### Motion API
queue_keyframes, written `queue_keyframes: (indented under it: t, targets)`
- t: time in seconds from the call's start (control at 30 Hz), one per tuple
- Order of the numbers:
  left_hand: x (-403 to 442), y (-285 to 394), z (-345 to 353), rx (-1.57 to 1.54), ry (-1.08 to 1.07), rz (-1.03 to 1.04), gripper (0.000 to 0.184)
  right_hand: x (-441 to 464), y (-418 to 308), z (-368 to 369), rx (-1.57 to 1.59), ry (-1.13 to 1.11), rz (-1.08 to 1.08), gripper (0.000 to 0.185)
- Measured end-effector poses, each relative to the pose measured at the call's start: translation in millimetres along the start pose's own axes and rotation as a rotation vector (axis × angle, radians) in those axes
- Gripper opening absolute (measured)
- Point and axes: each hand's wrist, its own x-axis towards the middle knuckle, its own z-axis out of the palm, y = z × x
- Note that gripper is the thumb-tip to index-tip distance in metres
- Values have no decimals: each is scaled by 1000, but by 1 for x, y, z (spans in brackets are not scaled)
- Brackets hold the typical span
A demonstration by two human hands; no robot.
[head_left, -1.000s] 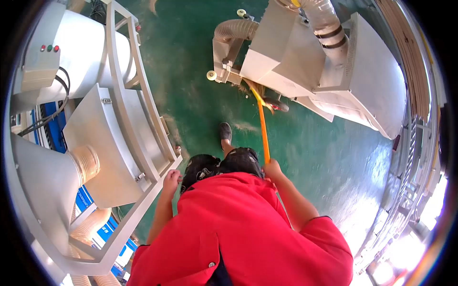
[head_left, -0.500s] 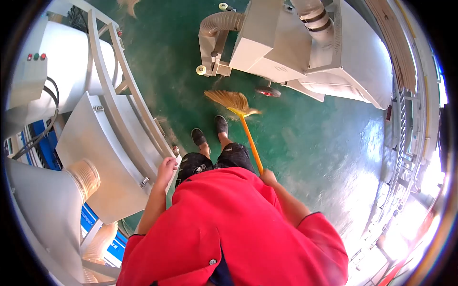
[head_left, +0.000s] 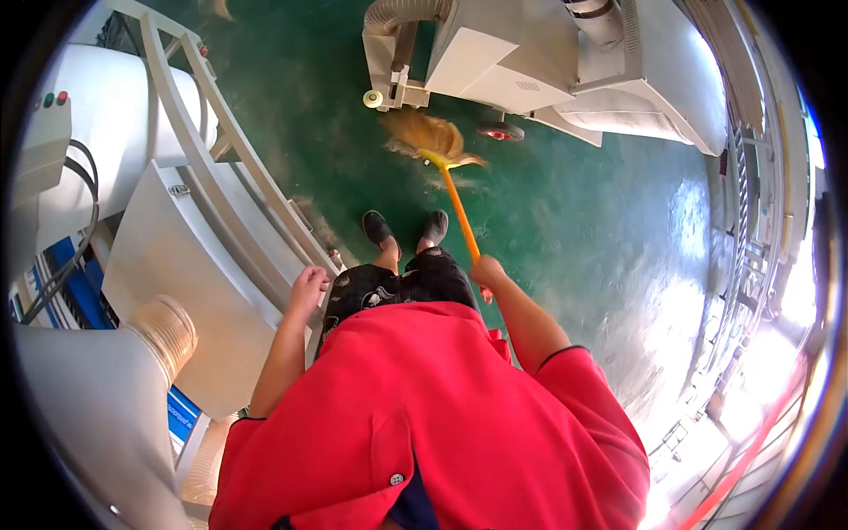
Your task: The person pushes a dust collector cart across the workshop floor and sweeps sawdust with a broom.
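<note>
My right hand (head_left: 488, 272) is closed around the orange handle of a broom (head_left: 459, 212). The broom slants away from me over the green floor, its yellow collar at the far end of the handle. Its straw bristles (head_left: 424, 132) are fanned out and blurred, close to the caster of a grey machine. Pale dust (head_left: 468, 185) lies on the floor by the bristles. My left hand (head_left: 311, 287) hangs beside my left thigh, near the machine's frame rail, fingers loosely curled and holding nothing that I can see.
A grey machine (head_left: 503, 66) on casters, with a ribbed hose (head_left: 402, 13), stands ahead to the right. On my left are a curved metal frame (head_left: 225, 194), a grey cabinet (head_left: 185, 291) and dangling black cables (head_left: 75, 238). Metal rails (head_left: 742, 230) run along the right.
The bristles have swept forward, nearer the caster machine. My right hand has moved forward with the handle, and my feet have shifted. My left hand stays at my side.
</note>
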Motion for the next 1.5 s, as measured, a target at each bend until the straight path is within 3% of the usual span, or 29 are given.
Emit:
queue_keyframes:
  t: [0.07, 0.23, 0.33, 0.47, 0.57, 0.7, 0.87, 1.1, 1.23, 1.33, 1.43, 1.5]
  targets:
    - [2, -4, -2, -5, 8, -7, 24, -28, 27, 17, 180, 42, 50, 32]
    - [17, -23, -8, 18, 21, -75, 22, -67, 105, 64, 619, 295, -76, 26]
    - [21, -24, -8, 51, -32, -83, 23, -88, 122, 42, 897, 175, 51, 16]
    - [25, -10, -4, 134, -43, -80, 23, -44, 125, 28, 880, 28, 96, 14]
    - [24, -4, -3, 61, -42, -36, 22, -8, 74, 22, 1050, 15, 167, 12]
    - [11, 3, -4, 3, -19, -19, 21, 24, 6, 56, 1085, -267, 78, 11]
    - [3, -14, -7, -24, -28, -9, 21, -46, -126, 57, 977, -361, -78, 8]
    - [10, -28, -16, -8, 7, 108, 20, -63, -220, 26, 1128, -649, -228, 9]
    - [6, -12, -21, -33, 9, 92, 23, -84, -233, 24, 1238, -725, -170, 6]
    - [3, -3, -23, -56, 14, 74, 24, -117, -214, 18, 1145, -706, -219, 10]
    - [12, -17, -19, -117, 26, 77, 24, -134, -193, 12, 1095, -698, -116, 17]
    - [19, -23, -19, -96, 29, 108, 27, -131, -177, 10, 902, -615, -171, 18]
